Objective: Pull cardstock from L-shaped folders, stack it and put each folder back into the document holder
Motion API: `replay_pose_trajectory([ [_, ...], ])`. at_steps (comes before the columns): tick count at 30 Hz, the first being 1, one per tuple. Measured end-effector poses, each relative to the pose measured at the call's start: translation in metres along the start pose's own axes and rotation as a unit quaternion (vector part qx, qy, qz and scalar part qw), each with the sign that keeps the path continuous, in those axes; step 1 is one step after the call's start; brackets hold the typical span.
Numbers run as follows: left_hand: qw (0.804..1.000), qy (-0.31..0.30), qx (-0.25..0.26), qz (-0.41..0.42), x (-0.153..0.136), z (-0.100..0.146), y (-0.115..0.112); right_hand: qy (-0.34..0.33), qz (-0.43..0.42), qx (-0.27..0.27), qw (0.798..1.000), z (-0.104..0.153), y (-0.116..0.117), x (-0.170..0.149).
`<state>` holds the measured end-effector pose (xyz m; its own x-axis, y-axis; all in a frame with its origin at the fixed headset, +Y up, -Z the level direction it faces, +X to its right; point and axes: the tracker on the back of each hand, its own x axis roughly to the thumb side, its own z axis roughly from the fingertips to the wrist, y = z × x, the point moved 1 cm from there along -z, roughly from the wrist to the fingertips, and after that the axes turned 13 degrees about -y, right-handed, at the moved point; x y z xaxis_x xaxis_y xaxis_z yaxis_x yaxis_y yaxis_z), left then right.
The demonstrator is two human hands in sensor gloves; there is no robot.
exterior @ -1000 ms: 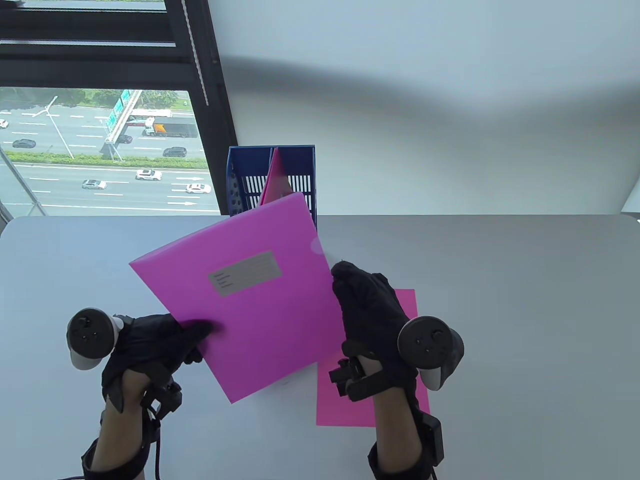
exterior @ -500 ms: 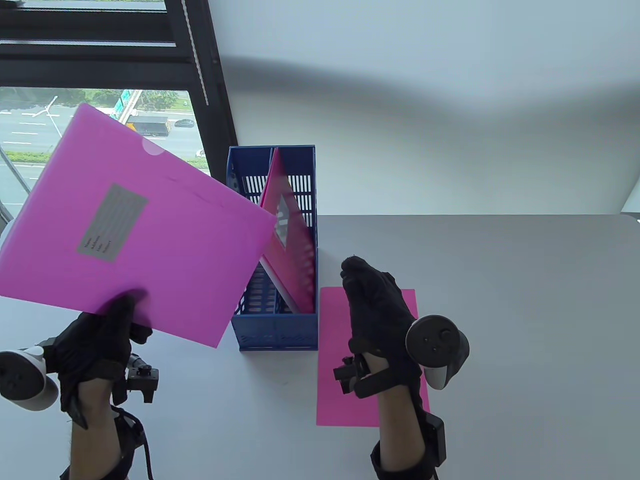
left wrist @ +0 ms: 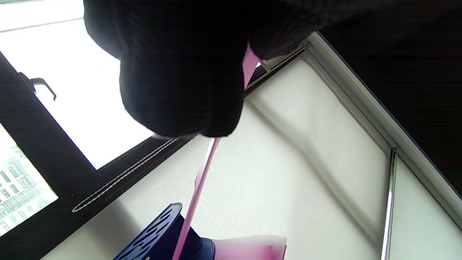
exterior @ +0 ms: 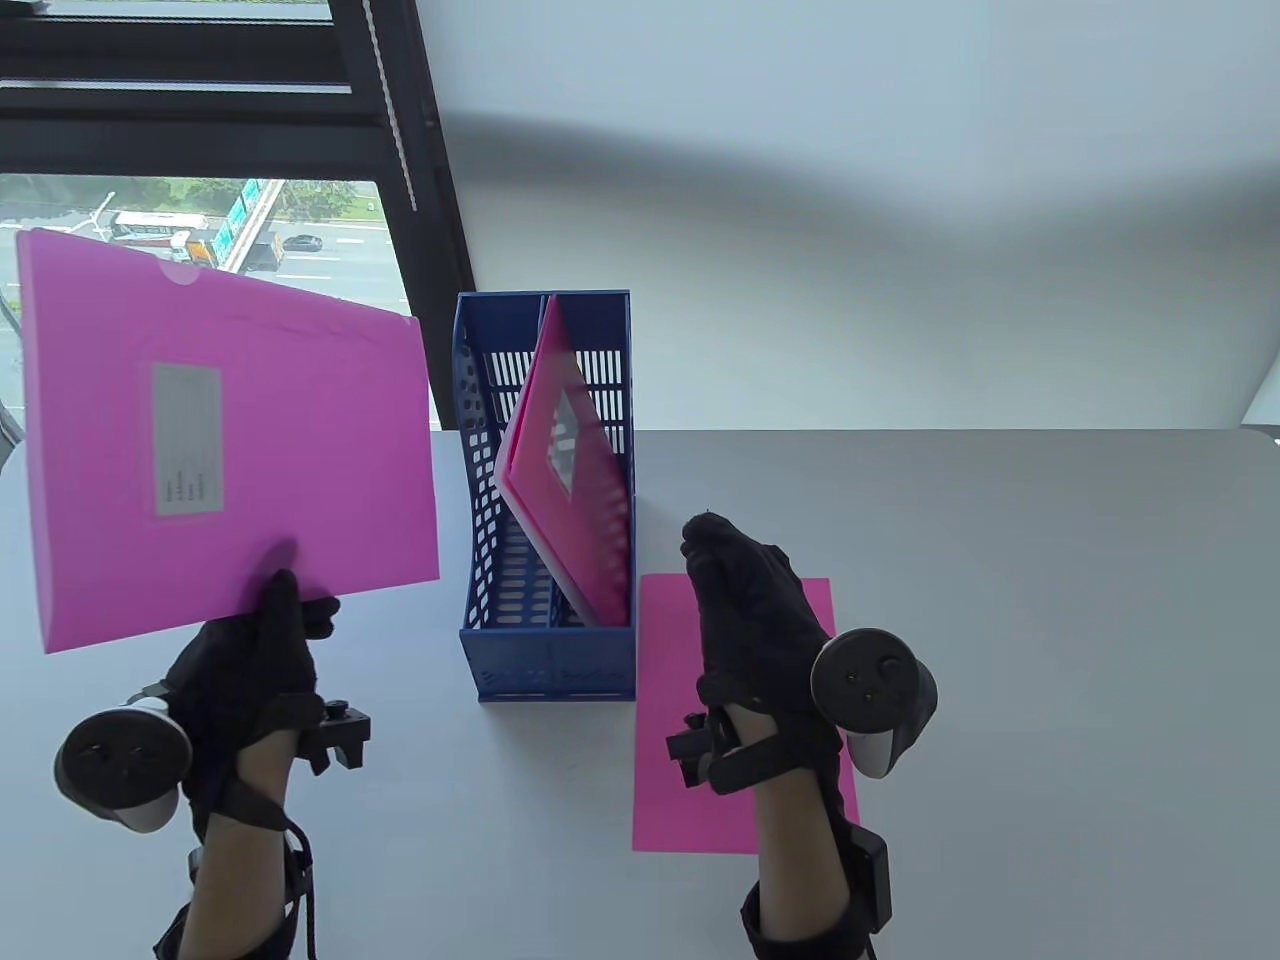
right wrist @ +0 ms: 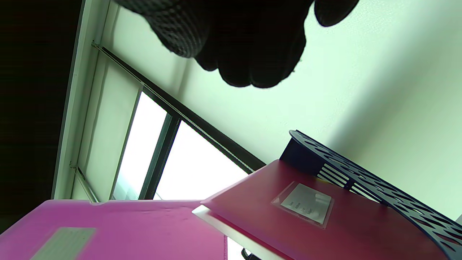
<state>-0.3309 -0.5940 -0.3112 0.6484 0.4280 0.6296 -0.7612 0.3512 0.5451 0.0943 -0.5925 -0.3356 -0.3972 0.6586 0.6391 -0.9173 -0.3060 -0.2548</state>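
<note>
My left hand (exterior: 265, 640) pinches the bottom edge of a pink L-shaped folder (exterior: 220, 440) with a grey label and holds it upright in the air, left of the blue document holder (exterior: 545, 660). In the left wrist view the folder (left wrist: 202, 177) shows edge-on below the glove. Another pink folder (exterior: 570, 470) leans inside the holder's right slot, and it shows too in the right wrist view (right wrist: 310, 216). My right hand (exterior: 750, 610) rests with relaxed fingers on a pink cardstock sheet (exterior: 670, 700) lying flat just right of the holder.
The holder stands mid-table near the wall (exterior: 850, 250). A window with a dark frame (exterior: 420, 200) is behind the raised folder. The grey table (exterior: 1050, 650) stretches bare to the right of the cardstock.
My left hand swung the folder from in front of the holder up and to the left, then turned it more upright. The right hand stayed on the cardstock.
</note>
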Motion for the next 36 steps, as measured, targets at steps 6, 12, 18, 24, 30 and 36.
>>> replay_pose_trajectory([
  [6,0.997,0.024,-0.072,0.001,-0.017,0.013,-0.048,-0.003,0.017,0.021,1.000,-0.001,0.002,-0.001],
  [12,0.991,0.039,-0.127,-0.006,-0.026,0.021,-0.071,-0.002,0.014,0.031,0.999,-0.002,0.005,-0.001],
  [18,0.983,0.051,-0.172,-0.041,-0.030,0.028,-0.088,-0.001,0.016,0.045,0.999,-0.002,0.010,-0.001],
  [24,0.980,0.062,-0.182,-0.058,-0.035,0.033,-0.093,0.002,0.021,0.064,0.998,-0.002,0.018,-0.003],
  [30,0.981,0.070,-0.174,-0.046,-0.040,0.032,-0.088,0.009,0.040,0.083,0.996,-0.002,0.027,-0.006],
  [36,0.980,0.079,-0.178,-0.047,-0.047,0.034,-0.085,0.028,0.121,0.096,0.988,0.001,0.049,-0.012],
])
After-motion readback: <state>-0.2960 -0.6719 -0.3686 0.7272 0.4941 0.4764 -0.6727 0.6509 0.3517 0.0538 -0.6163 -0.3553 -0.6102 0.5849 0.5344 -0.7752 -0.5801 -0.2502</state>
